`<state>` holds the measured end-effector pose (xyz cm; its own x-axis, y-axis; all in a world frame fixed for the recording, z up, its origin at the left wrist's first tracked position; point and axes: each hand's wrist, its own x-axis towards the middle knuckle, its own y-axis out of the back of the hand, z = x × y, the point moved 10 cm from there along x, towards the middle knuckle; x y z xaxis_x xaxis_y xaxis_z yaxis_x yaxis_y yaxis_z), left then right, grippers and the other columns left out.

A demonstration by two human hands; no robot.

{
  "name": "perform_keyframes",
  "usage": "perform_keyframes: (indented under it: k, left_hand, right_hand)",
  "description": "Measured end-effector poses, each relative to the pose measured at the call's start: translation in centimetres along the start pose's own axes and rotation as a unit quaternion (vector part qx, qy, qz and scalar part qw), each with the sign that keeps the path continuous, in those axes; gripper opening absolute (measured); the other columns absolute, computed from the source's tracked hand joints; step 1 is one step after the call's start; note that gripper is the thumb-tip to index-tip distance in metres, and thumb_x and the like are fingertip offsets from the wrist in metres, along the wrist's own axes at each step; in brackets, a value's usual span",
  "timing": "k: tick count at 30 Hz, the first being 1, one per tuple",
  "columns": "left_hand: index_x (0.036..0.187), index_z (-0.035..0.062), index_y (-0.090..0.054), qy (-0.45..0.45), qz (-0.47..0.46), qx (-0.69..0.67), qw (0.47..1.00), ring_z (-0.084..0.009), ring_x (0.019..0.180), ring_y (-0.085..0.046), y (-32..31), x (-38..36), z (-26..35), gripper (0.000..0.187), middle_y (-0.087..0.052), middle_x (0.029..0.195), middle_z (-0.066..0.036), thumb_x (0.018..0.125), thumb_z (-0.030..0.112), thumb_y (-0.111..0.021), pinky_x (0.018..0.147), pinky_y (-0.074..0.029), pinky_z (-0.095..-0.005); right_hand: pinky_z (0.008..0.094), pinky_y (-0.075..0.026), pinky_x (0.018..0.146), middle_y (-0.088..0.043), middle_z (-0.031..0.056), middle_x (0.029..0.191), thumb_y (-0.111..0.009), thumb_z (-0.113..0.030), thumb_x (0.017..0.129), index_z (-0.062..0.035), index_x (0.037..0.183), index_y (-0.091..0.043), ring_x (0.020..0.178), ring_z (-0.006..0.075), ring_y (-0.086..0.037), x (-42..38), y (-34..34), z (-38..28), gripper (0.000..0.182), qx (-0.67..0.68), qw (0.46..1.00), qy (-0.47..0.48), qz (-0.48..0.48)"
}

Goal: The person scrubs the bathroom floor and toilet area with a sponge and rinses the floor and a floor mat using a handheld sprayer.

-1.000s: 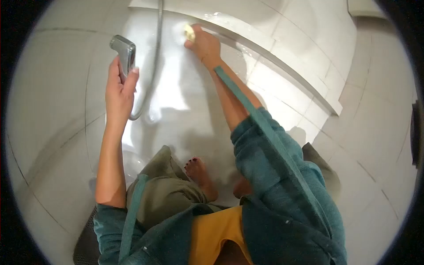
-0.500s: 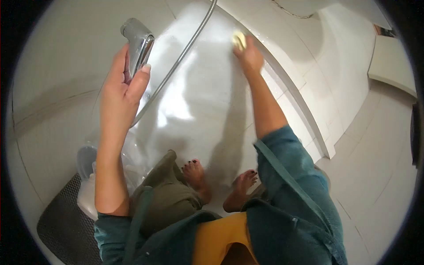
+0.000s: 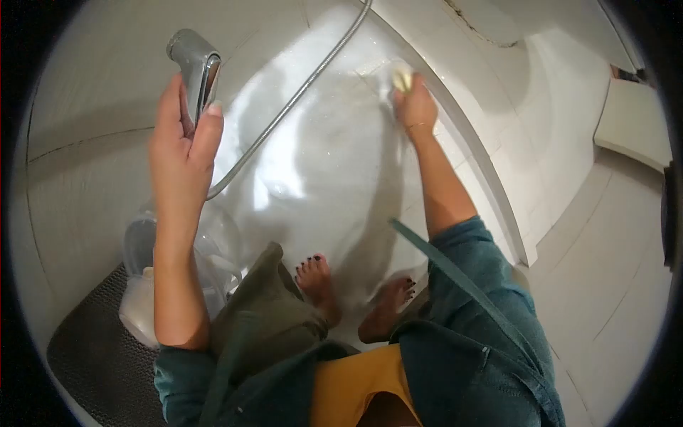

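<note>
Clasped in the left hand, a chrome shower sprayer stands nearly upright, its head angled toward the wearer's left and its handle wrapped by fingers and thumb. No jet of water can be made out at its nozzle. Across the shower floor, the right hand grips a pale yellow pad, pinched at the fingertips beside the inner edge of a curved ledge. Blur softens the pad and fingers, a sign of a moving hand; whether the pad is touching the floor or is just above it cannot be told, nor whether it is sponge or cloth.

Bright glare and small droplets mark the floor as wet, most plainly between the two hands. A ribbed metal hose crosses that stretch at a slant, from below the left wrist up to the top edge of the view, to the left of the pad and apart from it.

Two bare feet with dark-painted toenails are planted on the floor below, between olive trouser legs. Rolled teal sleeves leave both forearms bare. Beyond the left forearm sit a clear plastic container and a whitish jug, partly hidden by the arm, next to a dark textured mat.
</note>
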<state>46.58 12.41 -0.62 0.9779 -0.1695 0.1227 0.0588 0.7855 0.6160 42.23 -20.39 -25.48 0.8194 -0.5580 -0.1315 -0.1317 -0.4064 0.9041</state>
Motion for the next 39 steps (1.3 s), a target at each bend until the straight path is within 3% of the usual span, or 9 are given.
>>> perform_keyframes:
  k: [9,11,12,16,20,25,28,33,39]
  left_hand:
    - [0.120,-0.0036,-0.042,-0.038,0.014,0.026,0.999,-0.0122,0.084,-0.051,3.1,-0.3,1.1,0.047,-0.054,0.099,-0.010,0.078,0.009,-0.058,0.075,-0.041,-0.0223]
    - [0.120,-0.0038,-0.043,-0.039,-0.005,0.050,0.998,-0.0136,0.085,-0.053,2.6,-0.6,1.1,0.049,-0.055,0.101,-0.012,0.076,0.010,-0.060,0.074,-0.043,-0.0234]
    - [0.120,-0.0038,-0.043,-0.037,-0.011,0.046,0.998,-0.0136,0.085,-0.053,2.3,-0.7,1.1,0.049,-0.055,0.101,-0.012,0.076,0.010,-0.060,0.074,-0.043,-0.0234]
    - [0.119,-0.0016,-0.045,-0.086,-0.001,0.079,0.993,-0.0153,0.084,-0.054,1.5,0.2,2.6,0.048,-0.056,0.100,-0.013,0.076,0.013,-0.061,0.073,-0.044,-0.0246]
    - [0.119,-0.0006,-0.046,-0.054,-0.037,0.053,0.996,-0.0163,0.084,-0.055,0.5,0.2,1.6,0.048,-0.058,0.098,-0.014,0.077,0.018,-0.061,0.076,-0.043,-0.0251]
    - [0.118,-0.0009,-0.046,-0.025,-0.056,0.031,0.998,-0.0170,0.088,-0.056,-1.1,-0.5,-0.3,0.049,-0.059,0.101,-0.015,0.077,0.021,-0.062,0.078,-0.043,-0.0257]
    - [0.118,-0.0012,-0.046,-0.031,-0.067,0.012,0.997,-0.0174,0.089,-0.056,-2.1,-0.7,-0.4,0.050,-0.059,0.103,-0.015,0.078,0.023,-0.062,0.079,-0.043,-0.0258]
    - [0.118,-0.0021,-0.046,-0.054,-0.096,0.037,0.993,-0.0174,0.088,-0.056,-3.9,-0.5,0.3,0.050,-0.059,0.102,-0.016,0.078,0.025,-0.061,0.079,-0.042,-0.0254]
    - [0.118,-0.0010,-0.047,-0.040,-0.087,0.037,0.995,-0.0160,0.084,-0.056,-3.3,0.1,-1.2,0.049,-0.060,0.096,-0.014,0.079,0.026,-0.061,0.076,-0.043,-0.0254]
  right_hand:
    - [0.0432,-0.047,0.067,-0.063,0.0145,0.083,-0.061,-0.025,0.073,-0.0086,0.102,-0.053,0.078,0.0326,-0.060,11.1,-5.2,-13.3,0.034,0.079,0.987,0.135,0.024]
    - [0.0422,-0.047,0.067,-0.063,0.0132,0.081,-0.060,-0.022,0.072,-0.0061,0.086,-0.059,0.078,0.0321,-0.060,6.8,-7.5,-16.5,0.022,0.078,0.979,0.171,-0.072]
    - [0.0413,-0.047,0.068,-0.063,0.0130,0.082,-0.054,-0.021,0.075,-0.0054,0.076,-0.061,0.079,0.0311,-0.060,3.8,-9.3,-17.8,0.017,0.075,0.961,0.264,0.043]
    - [0.0406,-0.047,0.073,-0.062,0.0154,0.089,-0.043,-0.020,0.080,-0.0090,0.094,-0.059,0.083,0.0312,-0.060,-7.1,-13.3,-21.3,0.023,0.061,0.945,0.265,-0.180]
    - [0.0387,-0.046,0.073,-0.061,0.0168,0.087,-0.058,-0.026,0.074,-0.0111,0.113,-0.051,0.082,0.0307,-0.059,-7.1,-7.9,-12.3,0.042,0.065,0.972,0.123,-0.187]
    - [0.0405,-0.047,0.057,-0.063,0.0140,0.077,-0.064,-0.032,0.072,-0.0087,0.118,-0.045,0.067,0.0310,-0.061,-7.5,4.0,7.4,0.055,0.002,0.997,-0.070,0.028]
    - [0.0410,-0.046,0.055,-0.063,0.0137,0.075,-0.063,-0.035,0.072,-0.0100,0.119,-0.043,0.064,0.0309,-0.061,-11.5,1.0,8.1,0.056,0.000,0.986,-0.163,0.033]
    - [0.0413,-0.047,0.068,-0.062,0.0136,0.088,-0.062,-0.030,0.071,-0.0136,0.122,-0.044,0.076,0.0313,-0.060,-12.3,-9.4,-9.7,0.056,0.107,0.986,0.034,-0.125]
    - [0.0400,-0.046,0.071,-0.062,0.0112,0.089,-0.062,-0.026,0.073,-0.0140,0.113,-0.050,0.081,0.0288,-0.060,-16.0,-4.7,-9.3,0.043,0.026,0.906,0.308,-0.289]
